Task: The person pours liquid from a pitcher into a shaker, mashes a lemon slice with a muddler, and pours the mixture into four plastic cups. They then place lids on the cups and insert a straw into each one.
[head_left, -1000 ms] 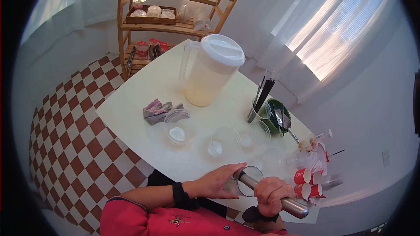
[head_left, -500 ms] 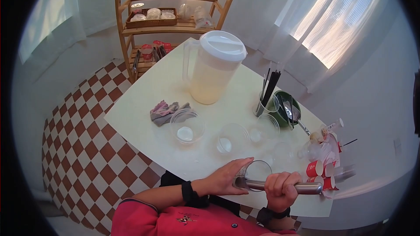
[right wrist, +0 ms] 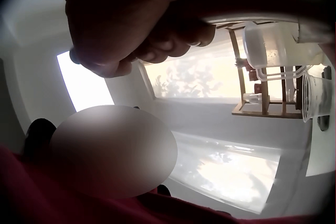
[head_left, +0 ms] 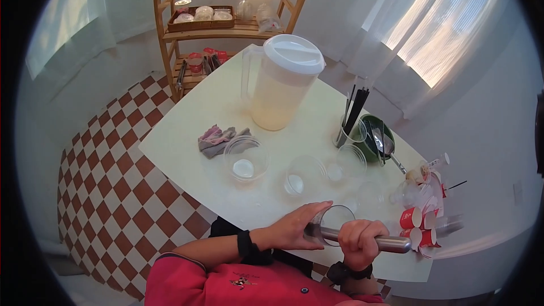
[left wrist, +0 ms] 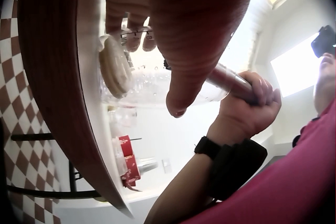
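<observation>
At the table's near edge my left hand [head_left: 293, 228] curls around a clear cup with dark markings [head_left: 338, 215], which is tilted with its mouth to the right. My right hand [head_left: 361, 242] grips a thick metal rod [head_left: 395, 244], whose far end reaches into the cup. In the left wrist view, the left hand [left wrist: 181, 29] spreads over the wet clear wall, and the right hand [left wrist: 251, 103] is wrapped round the rod [left wrist: 233, 84]. The right wrist view shows the right hand [right wrist: 136, 19] closed on the rod [right wrist: 252, 3]. The cup's contents cannot be made out.
On the white table [head_left: 187, 119] stand a lidded pitcher of pale liquid [head_left: 277, 93], a crumpled cloth [head_left: 218, 140], several clear cups [head_left: 246, 158], a holder of black straws [head_left: 352, 116] and a green bowl [head_left: 371, 141]. Red cups [head_left: 411, 218] lie at the right edge. Behind is a wooden shelf [head_left: 226, 35].
The rod's outer end has swung upward from a downward slant to nearly level, with the right hand moving along. The left hand still holds the cup. The head view has shifted slightly.
</observation>
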{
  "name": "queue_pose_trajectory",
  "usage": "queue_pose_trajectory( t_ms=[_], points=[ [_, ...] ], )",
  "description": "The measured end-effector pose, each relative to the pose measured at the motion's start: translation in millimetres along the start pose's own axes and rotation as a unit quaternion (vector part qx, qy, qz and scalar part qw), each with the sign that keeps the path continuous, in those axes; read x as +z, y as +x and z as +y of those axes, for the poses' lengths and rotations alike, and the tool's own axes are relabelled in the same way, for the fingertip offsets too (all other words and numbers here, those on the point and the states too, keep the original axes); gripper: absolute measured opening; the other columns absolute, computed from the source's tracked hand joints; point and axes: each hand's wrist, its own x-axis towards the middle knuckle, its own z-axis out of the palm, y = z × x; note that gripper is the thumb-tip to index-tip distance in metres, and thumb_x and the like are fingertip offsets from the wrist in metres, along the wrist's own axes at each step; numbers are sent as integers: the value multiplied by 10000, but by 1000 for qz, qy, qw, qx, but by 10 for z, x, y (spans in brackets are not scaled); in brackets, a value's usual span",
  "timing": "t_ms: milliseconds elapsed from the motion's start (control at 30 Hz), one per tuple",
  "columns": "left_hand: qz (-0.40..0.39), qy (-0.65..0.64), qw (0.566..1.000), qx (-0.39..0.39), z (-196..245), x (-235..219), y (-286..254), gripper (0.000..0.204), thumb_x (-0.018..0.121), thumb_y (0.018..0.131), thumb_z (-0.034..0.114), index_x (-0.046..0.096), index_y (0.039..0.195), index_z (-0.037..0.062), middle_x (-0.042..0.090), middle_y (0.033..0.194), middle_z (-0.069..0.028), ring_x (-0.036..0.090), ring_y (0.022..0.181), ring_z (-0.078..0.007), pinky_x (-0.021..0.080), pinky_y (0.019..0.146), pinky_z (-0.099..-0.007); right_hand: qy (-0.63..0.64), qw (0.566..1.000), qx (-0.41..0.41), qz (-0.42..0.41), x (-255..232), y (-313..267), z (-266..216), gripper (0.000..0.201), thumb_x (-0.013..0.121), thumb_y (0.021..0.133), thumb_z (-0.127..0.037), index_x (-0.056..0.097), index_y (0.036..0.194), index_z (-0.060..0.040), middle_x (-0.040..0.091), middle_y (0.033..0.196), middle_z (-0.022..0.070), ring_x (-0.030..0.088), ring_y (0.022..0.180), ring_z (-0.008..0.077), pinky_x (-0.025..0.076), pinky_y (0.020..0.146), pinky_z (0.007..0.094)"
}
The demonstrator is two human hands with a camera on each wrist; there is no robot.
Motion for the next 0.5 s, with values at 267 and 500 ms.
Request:
queue_pose_trajectory(
  t_ms=[267,500],
  points=[
    [-5,3,1000,7,5,27,-25,1037,916,709,233,318,1532,33,444,1486,-196,470,1359,-354,407,1132,-411,-7,995,-68,75,-91,34,-49,294,583,939,-98,433,687,-100,491,541,16,416,405,129,362,370,260],
    [-9,6,1000,-2,11,35,-21,1050,918,708,239,310,1539,31,432,1500,-191,468,1364,-352,399,1140,-410,-98,989,-100,48,-111,-42,-105,278,621,924,-107,459,701,-68,481,517,1,455,412,138,409,377,269]
  ],
)
